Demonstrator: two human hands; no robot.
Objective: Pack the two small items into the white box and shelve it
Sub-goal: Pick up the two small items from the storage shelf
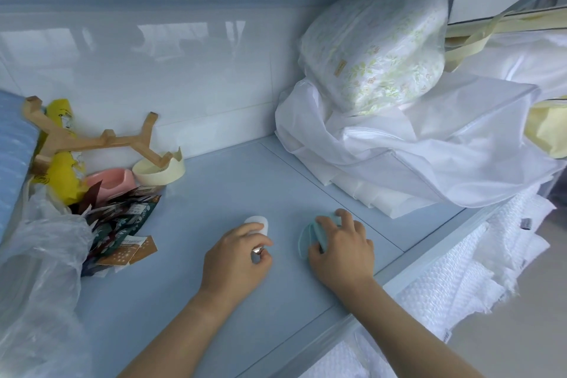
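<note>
Two small items lie on the pale blue shelf (214, 193). My left hand (236, 258) rests on a small white rounded item (256, 221), fingers curled over its near side, with a small shiny object (257, 250) by the thumb. A small light-blue rounded item (306, 238) is under my right hand (340, 252), whose fingers close around it. Both items still touch the shelf surface. No white box is clearly in view.
Left side holds a clear plastic bag (40, 255), dark snack packets (119, 224), a yellow pack (59, 163), a wooden rack (92, 139), a pink dish (110, 182) and a cream bowl (159, 170). White bedding (414, 156) and a wrapped floral bundle (374, 46) fill the right.
</note>
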